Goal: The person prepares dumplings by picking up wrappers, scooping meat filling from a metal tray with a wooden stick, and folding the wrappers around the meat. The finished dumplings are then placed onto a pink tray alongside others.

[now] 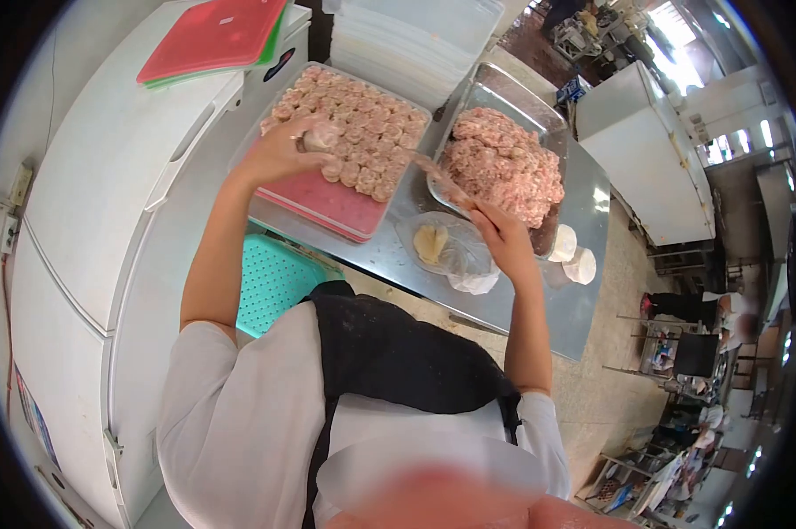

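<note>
My left hand [279, 152] is closed around a round, pale dumpling [321, 136], held above a tray of dumplings. Rows of open-topped, meat-filled dumplings [376, 132] cover most of that tray; its near strip is bare red [327, 204]. In my right hand [502, 236] is a long, flat spatula [442, 179], its tip pointing toward the dumplings. Just beyond this hand, a metal pan [497, 84] holds a big mound of ground meat [502, 163]. A clear plastic bag [459, 256] with a yellowish lump [430, 243] lies near my right wrist.
Two round white stacks [579, 265] sit at the right of the steel table [561, 313]. Stacked clear trays or lids [407, 48] stand behind the dumplings. A white freezer [89, 176] with red and green lids [211, 40] borders the left. A turquoise perforated crate [274, 280] is below.
</note>
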{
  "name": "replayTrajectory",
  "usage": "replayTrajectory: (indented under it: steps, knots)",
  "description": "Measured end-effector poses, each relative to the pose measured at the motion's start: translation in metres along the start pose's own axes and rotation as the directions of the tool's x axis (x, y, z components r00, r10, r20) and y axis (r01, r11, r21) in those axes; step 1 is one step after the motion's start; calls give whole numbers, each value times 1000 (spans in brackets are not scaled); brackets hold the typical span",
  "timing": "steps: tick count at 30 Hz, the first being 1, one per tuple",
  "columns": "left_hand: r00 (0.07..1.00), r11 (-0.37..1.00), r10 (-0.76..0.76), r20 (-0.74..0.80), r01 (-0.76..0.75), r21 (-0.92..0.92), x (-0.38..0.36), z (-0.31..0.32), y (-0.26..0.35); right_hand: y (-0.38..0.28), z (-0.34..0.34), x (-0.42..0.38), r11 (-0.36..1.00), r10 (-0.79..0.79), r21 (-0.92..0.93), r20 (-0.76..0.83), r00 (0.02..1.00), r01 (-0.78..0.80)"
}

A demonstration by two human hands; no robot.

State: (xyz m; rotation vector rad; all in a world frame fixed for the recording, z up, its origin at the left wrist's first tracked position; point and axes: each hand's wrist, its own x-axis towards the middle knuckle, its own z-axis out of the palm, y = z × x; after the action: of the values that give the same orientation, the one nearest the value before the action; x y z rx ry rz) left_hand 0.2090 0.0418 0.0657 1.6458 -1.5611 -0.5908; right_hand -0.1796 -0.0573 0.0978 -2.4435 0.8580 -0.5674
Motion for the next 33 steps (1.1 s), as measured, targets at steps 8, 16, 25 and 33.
replayTrajectory:
  steps: [8, 16, 25, 33]
  knots:
    - [989, 924, -81, -126, 122, 363, -23, 23, -56, 26, 11, -67, 710, 567, 531, -42, 823, -462]
    - [969, 952, -167, -182, 206, 227, -10, 60, -43, 28, 1, -60, 841, 470, 340, -72, 880, -421]
    - [979, 871, -24, -201, 119, 477, -7, 59, 4, 75, -115, -41, 749, 375, -606, 58, 925, -266]
    - [982, 990, -75, 172, 53, 131, 2, 235, 87, 130, -44, -55, 777, 19, -620, 196, 980, 109]
